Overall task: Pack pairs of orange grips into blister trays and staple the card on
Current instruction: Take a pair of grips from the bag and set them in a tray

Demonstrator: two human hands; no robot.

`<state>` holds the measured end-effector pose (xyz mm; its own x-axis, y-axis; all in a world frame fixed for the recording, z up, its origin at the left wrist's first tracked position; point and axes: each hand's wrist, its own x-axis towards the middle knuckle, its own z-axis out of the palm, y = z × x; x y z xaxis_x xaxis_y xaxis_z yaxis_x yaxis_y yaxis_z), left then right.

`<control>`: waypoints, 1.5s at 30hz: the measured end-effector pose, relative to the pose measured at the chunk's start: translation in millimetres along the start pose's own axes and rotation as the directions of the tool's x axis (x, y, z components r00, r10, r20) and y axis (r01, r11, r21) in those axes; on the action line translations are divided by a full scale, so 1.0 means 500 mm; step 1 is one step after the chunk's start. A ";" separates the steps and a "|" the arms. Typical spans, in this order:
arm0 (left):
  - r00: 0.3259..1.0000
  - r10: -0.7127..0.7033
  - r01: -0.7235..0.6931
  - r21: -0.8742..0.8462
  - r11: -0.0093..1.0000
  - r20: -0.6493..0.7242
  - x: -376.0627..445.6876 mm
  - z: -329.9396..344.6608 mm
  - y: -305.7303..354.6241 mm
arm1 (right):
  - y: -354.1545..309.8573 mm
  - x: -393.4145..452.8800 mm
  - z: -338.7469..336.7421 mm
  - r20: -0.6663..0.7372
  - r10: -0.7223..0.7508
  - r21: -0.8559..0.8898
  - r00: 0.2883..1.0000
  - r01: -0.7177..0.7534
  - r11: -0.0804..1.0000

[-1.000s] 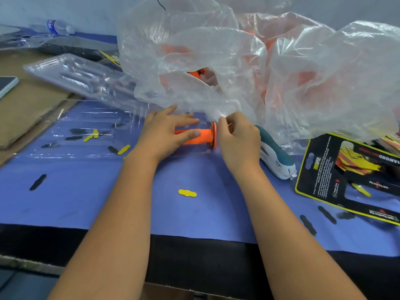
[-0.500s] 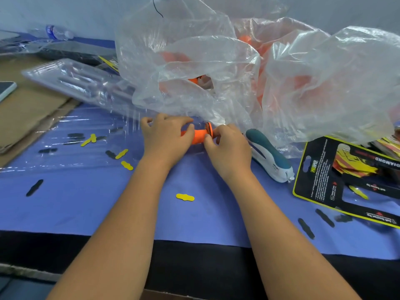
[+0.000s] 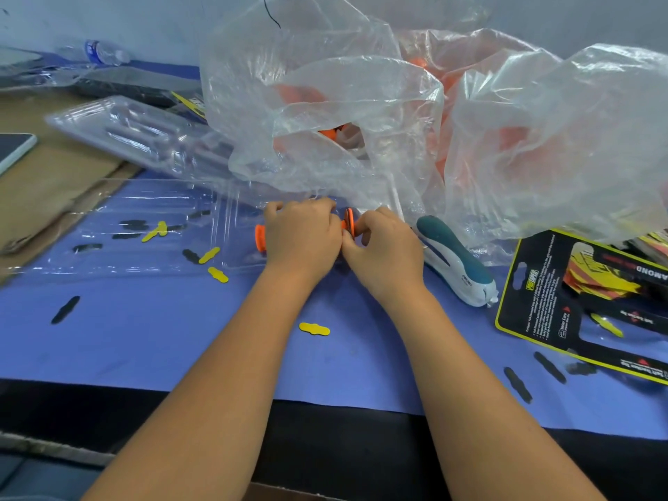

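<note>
Orange rubber marks the task item in the head view: we see one orange grip lying across the clear blister tray, which rests flat on the blue mat. We take this tray as our landmark. The grip sits at the tray's right end; its left flange shows beyond the left hand, and its right flange shows between the two hands.

Our left hand covers the middle of the grip, knuckles up, fingers curled over it and holding it down in the tray. Our right hand meets it at the right flange, with its fingertips bent inward and pinching that end. The two hands touch each other at the thumbs.

Right of the tray, just beside the right hand, lies a white and teal stapler. Farther right of the tray lies a black and yellow printed card, face up on the mat. Behind the tray stands a large clear plastic bag with more orange parts visible through it. Behind and left of the tray rests a stack of empty trays.

Small yellow and black punched tabs lie scattered on the mat, some under the tray, others in front of it.
</note>
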<state>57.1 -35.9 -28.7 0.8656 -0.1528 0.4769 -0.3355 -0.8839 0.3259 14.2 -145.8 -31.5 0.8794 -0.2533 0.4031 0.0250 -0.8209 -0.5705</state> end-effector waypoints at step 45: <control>0.892 0.451 -0.448 -0.080 0.890 0.023 0.172 0.034 0.278 | 0.208 0.207 -0.361 0.280 0.313 0.194 0.907 -0.373 0.907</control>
<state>90.9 -179.5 43.8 0.6292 -0.5455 0.5536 -0.7166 -0.6830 0.1415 22.2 -349.6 80.0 0.9390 -0.3438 -0.0133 -0.2132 -0.5511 -0.8067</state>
